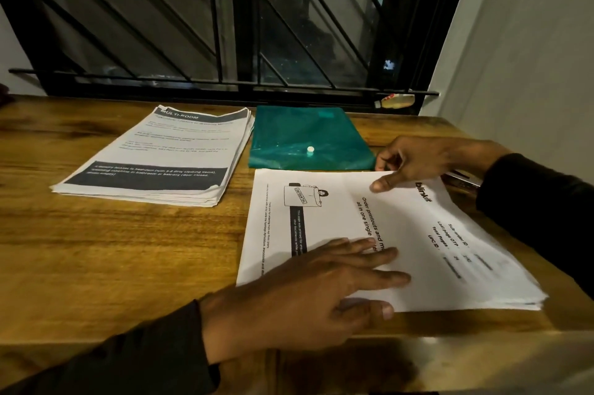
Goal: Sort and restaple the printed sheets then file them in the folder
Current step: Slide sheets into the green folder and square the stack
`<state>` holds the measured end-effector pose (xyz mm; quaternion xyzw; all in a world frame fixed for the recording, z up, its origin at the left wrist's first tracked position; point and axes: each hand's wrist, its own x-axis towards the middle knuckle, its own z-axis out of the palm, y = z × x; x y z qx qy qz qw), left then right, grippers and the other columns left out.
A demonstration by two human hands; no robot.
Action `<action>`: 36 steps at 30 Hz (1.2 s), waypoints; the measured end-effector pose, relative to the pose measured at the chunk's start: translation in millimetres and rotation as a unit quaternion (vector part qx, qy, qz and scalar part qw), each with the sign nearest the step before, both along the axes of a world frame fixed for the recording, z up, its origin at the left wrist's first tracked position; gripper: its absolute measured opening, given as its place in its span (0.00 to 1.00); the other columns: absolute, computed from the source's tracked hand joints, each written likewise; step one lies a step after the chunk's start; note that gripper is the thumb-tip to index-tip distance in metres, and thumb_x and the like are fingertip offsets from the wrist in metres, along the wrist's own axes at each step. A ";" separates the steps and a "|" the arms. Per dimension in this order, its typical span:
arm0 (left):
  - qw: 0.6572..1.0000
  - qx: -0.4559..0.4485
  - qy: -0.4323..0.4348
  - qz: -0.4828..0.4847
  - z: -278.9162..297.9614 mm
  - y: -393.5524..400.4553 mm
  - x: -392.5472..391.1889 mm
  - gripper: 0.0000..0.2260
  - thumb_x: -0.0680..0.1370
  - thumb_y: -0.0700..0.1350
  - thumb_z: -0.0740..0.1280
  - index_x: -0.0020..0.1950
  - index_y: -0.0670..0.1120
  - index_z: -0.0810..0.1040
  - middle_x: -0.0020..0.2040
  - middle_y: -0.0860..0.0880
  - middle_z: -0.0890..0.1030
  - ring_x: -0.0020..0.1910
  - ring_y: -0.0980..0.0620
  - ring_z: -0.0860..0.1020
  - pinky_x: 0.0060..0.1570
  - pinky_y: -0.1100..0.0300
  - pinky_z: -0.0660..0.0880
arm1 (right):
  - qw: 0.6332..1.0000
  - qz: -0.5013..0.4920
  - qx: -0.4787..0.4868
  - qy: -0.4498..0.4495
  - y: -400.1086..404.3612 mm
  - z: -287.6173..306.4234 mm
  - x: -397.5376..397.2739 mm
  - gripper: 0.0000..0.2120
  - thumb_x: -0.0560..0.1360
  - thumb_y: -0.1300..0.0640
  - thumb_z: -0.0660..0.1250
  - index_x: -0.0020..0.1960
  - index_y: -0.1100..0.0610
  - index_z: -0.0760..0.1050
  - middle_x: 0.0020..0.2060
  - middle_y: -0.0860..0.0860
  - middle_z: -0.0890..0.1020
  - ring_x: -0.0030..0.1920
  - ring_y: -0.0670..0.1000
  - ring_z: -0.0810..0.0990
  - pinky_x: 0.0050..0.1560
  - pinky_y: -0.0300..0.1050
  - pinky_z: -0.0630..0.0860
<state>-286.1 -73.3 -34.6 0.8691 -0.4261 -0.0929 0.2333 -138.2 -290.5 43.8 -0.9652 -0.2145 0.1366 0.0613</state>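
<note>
A stack of white printed sheets (427, 233) lies turned sideways on the wooden table at the near right, a cover page with black text on top. My left hand (308, 295) rests flat on its near edge, fingers spread, thumb under the front edge. My right hand (421, 159) presses on the far edge with the thumb on the top page. A second stack of printed sheets (167, 156) with dark blue header bands lies at the left. A teal plastic folder (305, 134) with a white snap button lies shut between the stacks, at the back.
The wooden table (112, 250) runs up to a barred dark window (225, 24). A small bottle (395, 101) lies on the sill at the right. A dark metal object (463, 177) shows partly under my right wrist. A white wall stands at the right.
</note>
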 end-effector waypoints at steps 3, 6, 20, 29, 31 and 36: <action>1.000 0.001 -0.011 -0.001 -1.7 0.3 -0.1 0.21 0.83 0.58 0.56 0.77 0.63 0.60 0.79 0.66 0.51 0.77 0.66 0.43 0.73 0.67 0.38 | 1.000 0.005 -0.002 0.022 5.4 4.4 0.1 0.25 0.62 0.32 0.70 0.44 0.53 0.81 0.40 0.47 0.85 0.43 0.48 0.82 0.51 0.50 0.79; 1.000 -0.005 -0.027 -0.005 -1.9 1.3 3.1 0.21 0.84 0.57 0.56 0.78 0.62 0.60 0.79 0.63 0.52 0.78 0.65 0.44 0.72 0.69 0.38 | 0.999 0.027 0.007 0.028 17.5 13.8 -5.7 0.19 0.66 0.39 0.73 0.50 0.50 0.81 0.44 0.44 0.86 0.43 0.44 0.84 0.51 0.45 0.80; 0.989 -0.021 -0.121 0.078 8.5 23.6 25.6 0.18 0.82 0.57 0.60 0.71 0.57 0.73 0.74 0.61 0.68 0.72 0.66 0.61 0.71 0.64 0.64 | 0.988 0.108 -0.029 -0.107 41.4 -8.4 -75.0 0.31 0.82 0.60 0.54 0.74 0.31 0.48 0.69 0.46 0.72 0.60 0.49 0.75 0.59 0.46 0.73; 0.950 -0.082 -0.205 0.221 5.1 96.1 -10.2 0.14 0.76 0.63 0.63 0.50 0.61 0.85 0.50 0.67 0.83 0.52 0.70 0.79 0.52 0.68 0.75 | 0.980 0.109 0.004 -0.167 21.9 -43.1 -94.1 0.36 0.76 0.57 0.49 0.70 0.27 0.34 0.78 0.47 0.52 0.77 0.51 0.53 0.75 0.58 0.55; 0.922 -0.213 -0.036 0.322 11.8 97.4 -17.1 0.12 0.71 0.66 0.69 0.45 0.61 0.86 0.45 0.63 0.85 0.46 0.64 0.82 0.48 0.64 0.76 | 0.984 0.099 0.000 -0.151 21.5 -48.9 -101.8 0.33 0.76 0.51 0.46 0.67 0.24 0.29 0.78 0.44 0.46 0.78 0.49 0.46 0.76 0.58 0.49; 0.774 -0.421 0.301 0.366 25.3 106.3 -0.1 0.44 0.44 0.60 0.85 0.54 0.44 0.78 0.44 0.41 0.86 0.38 0.46 0.85 0.30 0.62 0.79 | 0.985 0.089 -0.015 -0.148 20.0 -58.5 -118.1 0.27 0.80 0.45 0.43 0.68 0.27 0.29 0.76 0.41 0.36 0.76 0.46 0.33 0.76 0.58 0.39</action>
